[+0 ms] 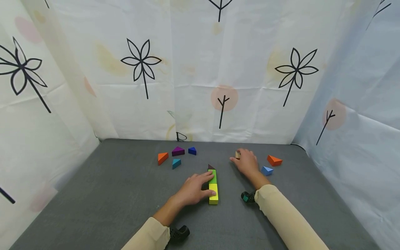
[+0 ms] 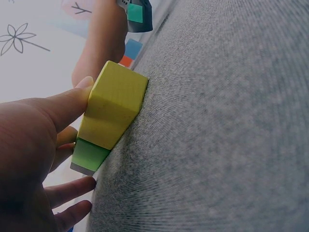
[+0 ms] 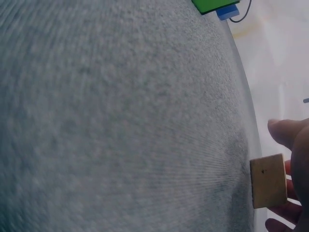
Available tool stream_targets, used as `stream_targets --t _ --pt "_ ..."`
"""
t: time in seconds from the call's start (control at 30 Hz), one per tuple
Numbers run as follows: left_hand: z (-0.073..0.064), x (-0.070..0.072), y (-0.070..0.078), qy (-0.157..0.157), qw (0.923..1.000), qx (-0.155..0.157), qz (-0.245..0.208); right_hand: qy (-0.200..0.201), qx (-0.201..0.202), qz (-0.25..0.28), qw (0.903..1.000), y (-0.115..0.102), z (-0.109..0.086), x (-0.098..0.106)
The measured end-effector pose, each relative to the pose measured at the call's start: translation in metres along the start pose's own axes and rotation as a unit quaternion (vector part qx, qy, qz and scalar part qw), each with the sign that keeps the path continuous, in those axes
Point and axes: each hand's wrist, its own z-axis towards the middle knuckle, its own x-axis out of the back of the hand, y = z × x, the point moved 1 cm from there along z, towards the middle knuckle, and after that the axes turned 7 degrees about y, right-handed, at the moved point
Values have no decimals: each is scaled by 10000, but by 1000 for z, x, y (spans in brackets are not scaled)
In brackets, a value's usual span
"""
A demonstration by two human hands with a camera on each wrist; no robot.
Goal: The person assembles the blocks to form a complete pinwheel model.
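Note:
A yellow block [image 1: 213, 194] and a green block [image 1: 213, 176] lie end to end on the table, with a dark brown triangular block [image 1: 211, 167] at the far end. My left hand [image 1: 194, 189] rests against this row from the left, thumb on the yellow block and a finger over the green one. In the left wrist view, the other fingers [image 2: 71, 191] extend loosely past the green block. My right hand [image 1: 247, 162] is farther back, around a plain wooden block [image 3: 268, 181]. Its thumb [image 3: 285, 131] stands apart from the block, while the fingers lie behind it.
Left of the row are an orange triangular block [image 1: 162, 158], a purple one [image 1: 178, 151], a teal one [image 1: 176, 163] and a dark blue one [image 1: 192, 151]. Beside my right wrist sit a light blue triangle [image 1: 267, 170] and another orange one [image 1: 274, 160]. Patterned cloth walls [image 1: 193, 69] surround the grey table.

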Motion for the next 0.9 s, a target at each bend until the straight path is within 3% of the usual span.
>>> stream_targets --t 0.6,0.9 --pt "-1 0 1 36 9999 -124 -12 229 -55 89 9997 2 0 0" --pt "0 -2 -2 51 9999 -130 -2 84 6 131 9999 0 1 2"
